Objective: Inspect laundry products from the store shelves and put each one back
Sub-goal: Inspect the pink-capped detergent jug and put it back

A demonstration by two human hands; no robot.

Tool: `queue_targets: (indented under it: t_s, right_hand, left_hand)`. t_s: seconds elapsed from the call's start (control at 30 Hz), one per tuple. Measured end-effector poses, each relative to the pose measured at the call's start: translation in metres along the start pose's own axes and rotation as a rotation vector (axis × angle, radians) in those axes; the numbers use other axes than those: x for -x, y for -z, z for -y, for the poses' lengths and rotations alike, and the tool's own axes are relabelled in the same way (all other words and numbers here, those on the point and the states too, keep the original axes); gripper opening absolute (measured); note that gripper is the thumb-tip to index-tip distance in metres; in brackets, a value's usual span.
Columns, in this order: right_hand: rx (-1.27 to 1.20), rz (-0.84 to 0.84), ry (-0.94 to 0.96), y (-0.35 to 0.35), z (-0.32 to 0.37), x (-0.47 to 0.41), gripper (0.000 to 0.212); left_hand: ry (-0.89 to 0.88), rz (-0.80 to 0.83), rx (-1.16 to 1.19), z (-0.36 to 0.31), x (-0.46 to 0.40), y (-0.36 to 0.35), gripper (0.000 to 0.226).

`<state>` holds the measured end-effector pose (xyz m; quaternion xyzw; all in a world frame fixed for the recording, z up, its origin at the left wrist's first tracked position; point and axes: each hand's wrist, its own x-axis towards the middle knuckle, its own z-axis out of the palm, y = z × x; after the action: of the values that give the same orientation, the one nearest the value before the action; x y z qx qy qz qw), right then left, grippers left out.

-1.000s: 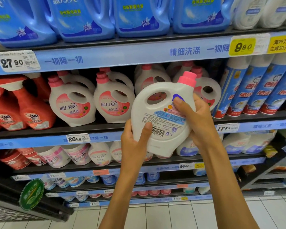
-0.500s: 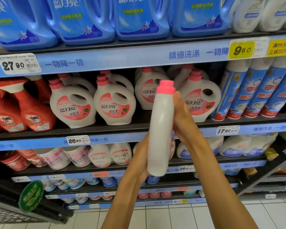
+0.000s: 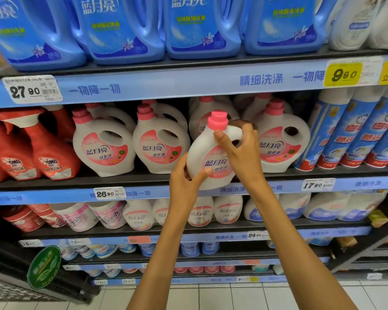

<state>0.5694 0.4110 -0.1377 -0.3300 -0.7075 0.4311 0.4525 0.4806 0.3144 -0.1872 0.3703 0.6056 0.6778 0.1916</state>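
I hold a white detergent bottle (image 3: 205,153) with a pink cap and a pink front label, upright, just in front of the middle shelf (image 3: 143,193). My right hand (image 3: 240,151) grips its handle at the top right, fingers curled round it. My left hand (image 3: 184,180) holds the lower left of the bottle, thumb across the front. The label faces me. Behind it stand matching bottles (image 3: 159,146) in a row, with a gap where this bottle is held.
Blue detergent jugs (image 3: 121,30) fill the top shelf. Red spray bottles (image 3: 45,153) stand at the left, tall blue-white spray cans (image 3: 356,133) at the right. Lower shelves carry tubs and refill pouches (image 3: 318,206). A dark basket (image 3: 20,285) sits at the bottom left over tiled floor.
The bottle has turned from its back label, through edge-on, to its front label facing me. It has moved up toward the middle shelf. My right hand shifted onto the handle.
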Motion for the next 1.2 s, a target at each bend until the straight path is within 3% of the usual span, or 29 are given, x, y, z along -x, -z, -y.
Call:
queue_targets:
  t_s: [0.17, 0.33, 0.43, 0.67, 0.97, 1.2]
  right_hand:
    - [0.012, 0.009, -0.005, -0.005, -0.008, -0.010, 0.051]
    - [0.216, -0.016, 0.106, -0.012, -0.009, -0.013, 0.040]
    - [0.285, -0.006, 0.126, -0.008, -0.011, -0.019, 0.045]
    - [0.428, 0.047, 0.161, -0.002, -0.010, -0.029, 0.027]
    - [0.498, 0.094, 0.116, -0.002, -0.015, -0.040, 0.041]
    - [0.536, 0.103, 0.092, -0.006, -0.011, -0.039, 0.043]
  left_hand:
    - [-0.016, -0.088, -0.035, 0.014, -0.017, -0.003, 0.040]
    - [0.019, -0.140, -0.146, 0.021, -0.018, -0.011, 0.030]
    - [0.071, -0.211, -0.265, 0.021, -0.021, -0.016, 0.043]
    - [0.106, -0.386, -0.442, 0.022, -0.020, -0.031, 0.046]
    - [0.178, -0.364, -0.239, 0.018, -0.017, -0.033, 0.036]
    - [0.198, -0.190, -0.237, 0.018, -0.009, -0.035, 0.056]
